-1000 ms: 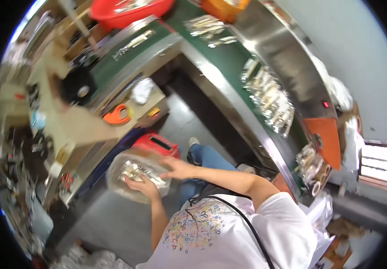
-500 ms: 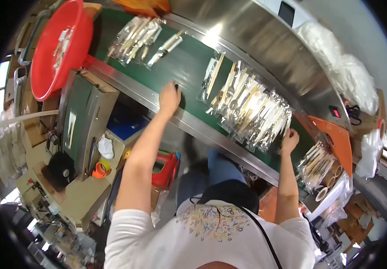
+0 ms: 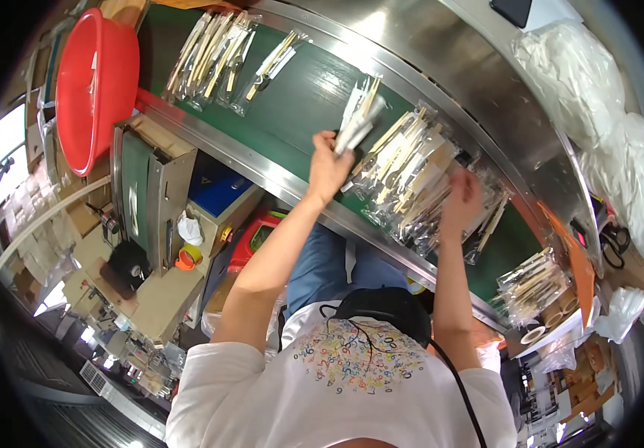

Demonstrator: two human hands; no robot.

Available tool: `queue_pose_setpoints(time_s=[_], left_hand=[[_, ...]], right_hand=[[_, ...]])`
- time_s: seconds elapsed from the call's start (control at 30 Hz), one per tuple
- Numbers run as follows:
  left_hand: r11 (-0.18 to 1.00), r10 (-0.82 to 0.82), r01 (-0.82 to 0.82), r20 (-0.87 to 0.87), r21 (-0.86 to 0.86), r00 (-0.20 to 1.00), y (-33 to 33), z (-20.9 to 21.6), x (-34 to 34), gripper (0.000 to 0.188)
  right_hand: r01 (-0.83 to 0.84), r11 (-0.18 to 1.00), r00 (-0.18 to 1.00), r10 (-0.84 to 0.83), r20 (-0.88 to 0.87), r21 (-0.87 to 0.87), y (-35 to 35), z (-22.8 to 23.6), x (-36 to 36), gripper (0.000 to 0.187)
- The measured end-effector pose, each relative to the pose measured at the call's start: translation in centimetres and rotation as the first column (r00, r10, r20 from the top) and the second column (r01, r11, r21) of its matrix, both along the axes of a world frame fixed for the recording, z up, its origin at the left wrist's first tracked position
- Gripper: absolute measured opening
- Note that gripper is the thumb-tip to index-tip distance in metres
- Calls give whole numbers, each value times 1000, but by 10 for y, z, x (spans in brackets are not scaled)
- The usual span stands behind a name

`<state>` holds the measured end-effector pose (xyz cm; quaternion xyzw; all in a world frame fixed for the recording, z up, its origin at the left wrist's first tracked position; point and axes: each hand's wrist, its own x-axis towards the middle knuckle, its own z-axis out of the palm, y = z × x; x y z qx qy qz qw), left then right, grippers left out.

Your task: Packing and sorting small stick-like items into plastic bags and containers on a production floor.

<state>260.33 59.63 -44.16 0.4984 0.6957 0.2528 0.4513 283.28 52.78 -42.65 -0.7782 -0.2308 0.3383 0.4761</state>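
Note:
My left hand is over the green conveyor belt, closed on a clear-wrapped cutlery packet that is smeared by motion. Pale sticks and white paper show through such wrappers. To the right lies a dense row of cutlery packets, overlapping one another. Above the right part of that row is my right hand, its fingers blurred and bent toward the packets; whether it grips one I cannot make out. Farther left on the belt lie a single packet and a group of similar packets.
A red basin stands at the belt's left end. Along the far side runs a metal housing, with white plastic bags beyond it. More packets are bunched at the right, near an orange panel. The belt's metal edge lies before me.
My left hand has moved right along the belt and taken hold of a packet. My right hand has shifted from the row's right end to above the packets.

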Motion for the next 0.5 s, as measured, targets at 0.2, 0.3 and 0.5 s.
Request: queue_pose_setpoints(time_s=[0.2,0.3,0.5], left_hand=[[951,-232,173,-221,-255,947,-25,-22,32,39],[982,-158,145,-105,-117,982,-22,-9,21,41],[979,168,-141,-192,146,967,66,127,-144,27]], right_hand=[[149,977,924,-192,332,151,15,72,43,15],[28,935,933,-152,327,354,69,139,31,13],[-406,848,912,350,215,340,285,219,-26,18]])
